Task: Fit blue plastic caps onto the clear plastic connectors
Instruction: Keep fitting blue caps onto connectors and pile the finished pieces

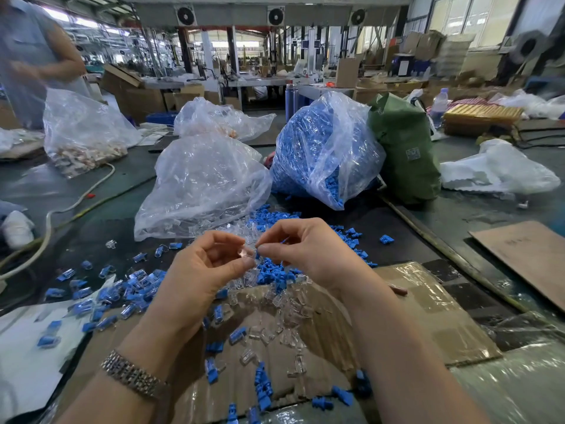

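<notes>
1. Both hands are held close together above the table, over a flattened sheet of cardboard.
2. A clear connector is pinched between thumb and fingertips of the left hand; the grip is narrow, with the fingers curled round the part.
3. The right hand is curled too, thumb and forefinger pinched together just beside the connector. What it holds cannot be told (a small bit of blue shows at its fingertips, possibly from the pile below).
4. A mixed heap of blue caps and loose clear connectors lies directly under the hands.
5. Finished pieces, clear with blue inside, are scattered to the left.
6. Behind the hands stand a clear bag of connectors and, to its right, a bag of blue caps; beside that, a green bag.
7. A metal watch band is worn on the left wrist.
8. Another person stands at the far left by a further bag.
</notes>
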`<control>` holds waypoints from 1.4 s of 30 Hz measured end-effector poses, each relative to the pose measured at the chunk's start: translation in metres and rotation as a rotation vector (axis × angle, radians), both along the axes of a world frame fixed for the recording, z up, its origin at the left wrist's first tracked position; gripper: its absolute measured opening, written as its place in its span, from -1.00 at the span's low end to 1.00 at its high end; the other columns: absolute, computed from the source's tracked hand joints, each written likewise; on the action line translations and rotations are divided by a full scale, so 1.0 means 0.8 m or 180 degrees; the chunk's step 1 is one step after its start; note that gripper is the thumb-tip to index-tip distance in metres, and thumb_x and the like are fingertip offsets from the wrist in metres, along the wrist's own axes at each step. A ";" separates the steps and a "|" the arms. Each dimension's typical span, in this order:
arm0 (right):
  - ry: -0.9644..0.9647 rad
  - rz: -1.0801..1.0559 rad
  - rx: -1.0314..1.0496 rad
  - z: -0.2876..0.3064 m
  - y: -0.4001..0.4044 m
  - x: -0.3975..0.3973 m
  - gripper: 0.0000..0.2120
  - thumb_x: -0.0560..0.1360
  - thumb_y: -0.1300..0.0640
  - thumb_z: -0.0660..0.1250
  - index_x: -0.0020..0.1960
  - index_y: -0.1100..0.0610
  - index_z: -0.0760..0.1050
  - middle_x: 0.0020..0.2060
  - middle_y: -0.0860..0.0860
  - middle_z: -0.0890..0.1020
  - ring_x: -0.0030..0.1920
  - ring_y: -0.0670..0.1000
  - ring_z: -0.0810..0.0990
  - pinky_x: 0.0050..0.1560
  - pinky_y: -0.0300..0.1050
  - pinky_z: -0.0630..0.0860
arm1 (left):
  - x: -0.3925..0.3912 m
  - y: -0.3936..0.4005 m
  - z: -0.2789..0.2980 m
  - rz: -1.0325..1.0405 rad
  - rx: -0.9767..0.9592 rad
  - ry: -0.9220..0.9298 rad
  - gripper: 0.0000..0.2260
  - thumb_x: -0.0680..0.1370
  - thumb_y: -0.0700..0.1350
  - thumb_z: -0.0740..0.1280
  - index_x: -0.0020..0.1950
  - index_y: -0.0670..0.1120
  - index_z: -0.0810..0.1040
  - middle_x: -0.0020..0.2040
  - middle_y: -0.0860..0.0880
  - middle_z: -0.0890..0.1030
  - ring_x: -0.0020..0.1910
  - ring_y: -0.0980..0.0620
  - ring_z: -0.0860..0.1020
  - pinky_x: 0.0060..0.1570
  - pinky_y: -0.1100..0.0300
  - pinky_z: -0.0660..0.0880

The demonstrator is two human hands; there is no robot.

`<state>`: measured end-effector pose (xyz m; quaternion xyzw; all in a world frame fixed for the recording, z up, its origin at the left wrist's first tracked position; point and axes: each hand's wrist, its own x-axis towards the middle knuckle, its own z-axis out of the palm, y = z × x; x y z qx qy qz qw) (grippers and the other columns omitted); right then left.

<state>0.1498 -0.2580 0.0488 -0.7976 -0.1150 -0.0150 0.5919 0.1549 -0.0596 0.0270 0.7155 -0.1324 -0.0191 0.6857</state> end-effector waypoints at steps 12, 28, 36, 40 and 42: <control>-0.0209 0.0016 0.0061 0.002 0.007 -0.003 -0.97 0.52 0.21 0.48 -0.06 0.12 0.69 -0.21 0.08 0.72 -0.23 -0.12 0.59 -0.17 -0.31 0.51 | -0.002 0.002 0.003 -0.0053 -0.0131 -0.0227 -0.71 0.34 -0.16 0.55 0.02 0.07 0.67 0.00 -0.07 0.73 0.02 -0.07 0.71 0.02 0.12 0.66; -0.0670 0.0091 -0.0636 -0.003 0.007 -0.002 -0.89 0.55 0.20 0.43 -0.09 0.01 0.61 -0.25 -0.12 0.64 -0.21 -0.16 0.56 -0.12 -0.30 0.41 | -0.010 0.000 0.010 -0.0294 -0.0085 0.0117 -0.81 0.41 -0.12 0.48 0.00 0.01 0.75 -0.07 -0.13 0.75 -0.07 -0.08 0.73 -0.09 0.27 0.62; -0.0700 0.0139 -0.0730 -0.003 0.007 -0.002 -0.87 0.55 0.20 0.44 -0.10 -0.02 0.59 -0.19 -0.07 0.63 -0.15 -0.07 0.56 -0.08 -0.18 0.45 | -0.012 -0.001 0.005 -0.0249 -0.0118 0.0216 -0.81 0.43 -0.13 0.46 0.03 -0.03 0.75 -0.06 -0.15 0.75 -0.05 -0.10 0.73 -0.03 0.19 0.65; -0.0514 0.0134 -0.0574 0.002 0.005 -0.006 -0.92 0.54 0.09 0.46 -0.05 -0.06 0.58 -0.20 -0.10 0.64 -0.19 -0.15 0.59 -0.14 -0.29 0.47 | -0.011 0.000 0.005 -0.0275 -0.0070 0.0229 -0.79 0.42 -0.08 0.46 0.04 -0.01 0.74 -0.04 -0.13 0.75 -0.02 -0.08 0.72 -0.03 0.18 0.65; -0.0359 -0.0135 -0.0674 0.005 -0.005 -0.006 -0.83 0.52 -0.03 0.48 0.02 -0.05 0.52 -0.16 -0.12 0.62 -0.18 -0.17 0.59 -0.14 -0.28 0.48 | -0.012 0.000 0.005 -0.0253 -0.0082 0.0247 -0.79 0.43 -0.09 0.46 0.04 -0.01 0.74 -0.02 -0.12 0.75 -0.01 -0.08 0.72 0.01 0.12 0.65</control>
